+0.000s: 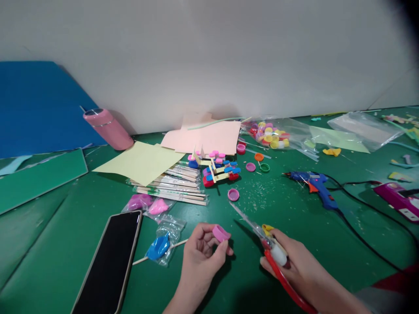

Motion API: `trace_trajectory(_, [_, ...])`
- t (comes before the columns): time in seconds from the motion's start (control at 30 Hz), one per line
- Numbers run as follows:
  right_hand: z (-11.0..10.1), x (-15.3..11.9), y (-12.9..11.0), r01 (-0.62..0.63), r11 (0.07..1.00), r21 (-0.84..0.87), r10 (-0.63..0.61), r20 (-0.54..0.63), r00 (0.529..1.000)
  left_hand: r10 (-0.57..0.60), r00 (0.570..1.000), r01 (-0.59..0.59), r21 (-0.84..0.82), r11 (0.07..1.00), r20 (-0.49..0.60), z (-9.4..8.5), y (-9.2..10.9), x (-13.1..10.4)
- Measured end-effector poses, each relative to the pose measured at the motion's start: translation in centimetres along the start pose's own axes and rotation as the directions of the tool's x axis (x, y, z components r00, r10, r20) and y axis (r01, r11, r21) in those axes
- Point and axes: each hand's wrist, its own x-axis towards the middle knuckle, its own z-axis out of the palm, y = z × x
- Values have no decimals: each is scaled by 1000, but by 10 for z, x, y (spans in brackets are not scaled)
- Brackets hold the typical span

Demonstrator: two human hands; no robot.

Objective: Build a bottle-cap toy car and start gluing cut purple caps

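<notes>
Pinched between the thumb and fingers of my left hand [203, 253] is a pink bottle cap [221, 233], its side turned toward me. My right hand [299, 257] grips red-handled scissors [282, 282], with the blades pointing up and left. A yellow piece [267, 229] and a white rounded piece [278, 254] also show at the right fingers; what the white one is I cannot tell. Just beyond the blade tip lies a purple cap [233, 195]. Farther back stand small models of wooden sticks and coloured caps [217, 171].
A blue glue gun [312, 181] with a black cord lies at right. At left are a phone [109, 264], bagged blue clay [158, 247] and wrapped sticks [173, 188]. Behind are a pink bottle [111, 131], paper sheets [140, 161] and a bag of caps [270, 134].
</notes>
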Motion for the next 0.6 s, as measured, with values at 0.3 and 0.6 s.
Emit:
trace_trajectory(0.3, [26, 30, -30, 102, 844, 526, -87, -54, 995, 186, 982, -188, 349, 918, 39, 1, -5, -1])
trace_trajectory(0.6, [25, 31, -40, 115, 819, 563, -174, 52, 983, 66, 980, -119, 292, 949, 185, -4, -17, 0])
